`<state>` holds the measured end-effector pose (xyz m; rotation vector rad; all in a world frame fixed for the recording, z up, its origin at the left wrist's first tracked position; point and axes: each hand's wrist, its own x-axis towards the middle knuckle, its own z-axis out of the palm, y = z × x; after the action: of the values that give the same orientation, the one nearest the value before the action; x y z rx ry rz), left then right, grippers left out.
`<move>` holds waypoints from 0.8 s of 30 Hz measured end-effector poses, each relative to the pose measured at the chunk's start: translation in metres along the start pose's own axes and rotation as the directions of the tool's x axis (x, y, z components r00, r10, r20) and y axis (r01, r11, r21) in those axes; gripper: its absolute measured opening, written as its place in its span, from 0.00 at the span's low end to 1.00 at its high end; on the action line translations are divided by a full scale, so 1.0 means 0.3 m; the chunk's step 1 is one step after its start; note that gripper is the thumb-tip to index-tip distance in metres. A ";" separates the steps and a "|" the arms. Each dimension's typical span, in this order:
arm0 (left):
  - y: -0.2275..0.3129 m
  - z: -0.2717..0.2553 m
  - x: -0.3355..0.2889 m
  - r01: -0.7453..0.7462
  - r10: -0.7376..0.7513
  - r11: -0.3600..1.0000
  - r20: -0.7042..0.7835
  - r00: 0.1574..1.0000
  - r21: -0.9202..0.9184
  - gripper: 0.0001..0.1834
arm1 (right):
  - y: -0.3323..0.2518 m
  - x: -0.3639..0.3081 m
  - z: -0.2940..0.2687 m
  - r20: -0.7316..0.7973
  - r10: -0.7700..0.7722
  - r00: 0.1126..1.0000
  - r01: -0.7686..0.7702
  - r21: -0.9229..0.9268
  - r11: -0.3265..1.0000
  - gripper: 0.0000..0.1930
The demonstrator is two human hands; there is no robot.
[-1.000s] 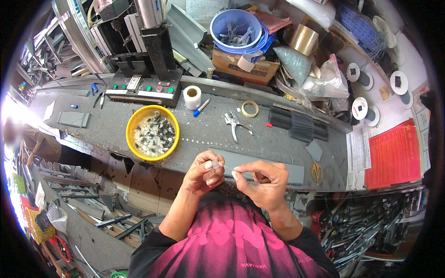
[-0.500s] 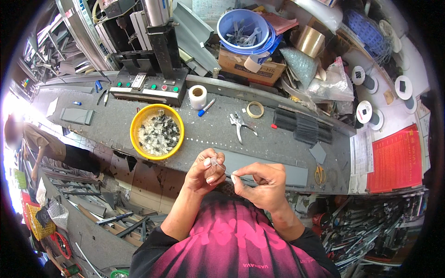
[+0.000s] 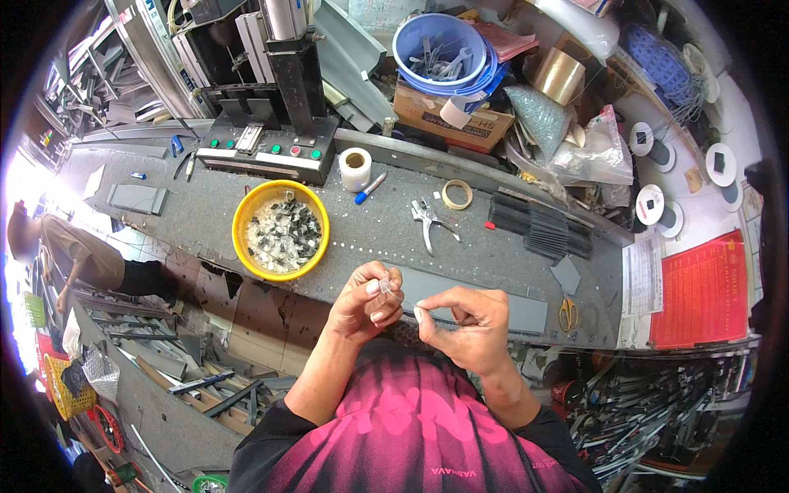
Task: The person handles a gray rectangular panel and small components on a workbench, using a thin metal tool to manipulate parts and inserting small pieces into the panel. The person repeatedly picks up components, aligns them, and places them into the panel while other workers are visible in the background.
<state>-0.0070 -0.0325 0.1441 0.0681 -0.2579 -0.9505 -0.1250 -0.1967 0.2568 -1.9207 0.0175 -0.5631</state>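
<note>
My left hand is closed around a small clear plastic piece, pinched between thumb and fingers in front of my chest. Just to its right, my right hand has thumb and forefinger brought together in a pinch. What lies between those fingertips, if anything, is too small to make out. Both hands hover over the near edge of the grey workbench. Beyond the left hand stands a yellow basin full of small clear and black plastic pieces. A long grey panel lies behind the right hand.
Along the bench are a white roll, a blue marker, hole-punch pliers, a tape ring, black ribbed strips and yellow-handled scissors. A press machine stands at the back. Another person is at far left.
The clear piece in my left hand sits slightly differently between the fingers. My right hand has barely moved and keeps its pinch. The whole view has shifted a little.
</note>
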 end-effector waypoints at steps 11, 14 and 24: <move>0.011 -0.008 0.008 -0.021 0.023 0.997 -0.034 0.999 0.073 0.08 | 0.007 0.020 0.006 -0.061 -0.003 0.998 -0.002 -0.080 0.997 0.08; 0.013 -0.008 0.010 -0.027 0.032 0.994 -0.051 0.998 0.104 0.08 | 0.007 0.029 0.008 -0.053 -0.010 0.999 0.006 -0.089 0.996 0.08; 0.008 0.013 -0.001 -0.045 0.123 0.937 -0.207 0.971 0.346 0.09 | 0.040 0.052 0.007 0.013 -0.016 1.000 0.018 -0.120 0.993 0.06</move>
<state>-0.0062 -0.0308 0.1482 0.4770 -0.2093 -0.7959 -0.1075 -0.2041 0.2514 -2.0428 0.0279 -0.5734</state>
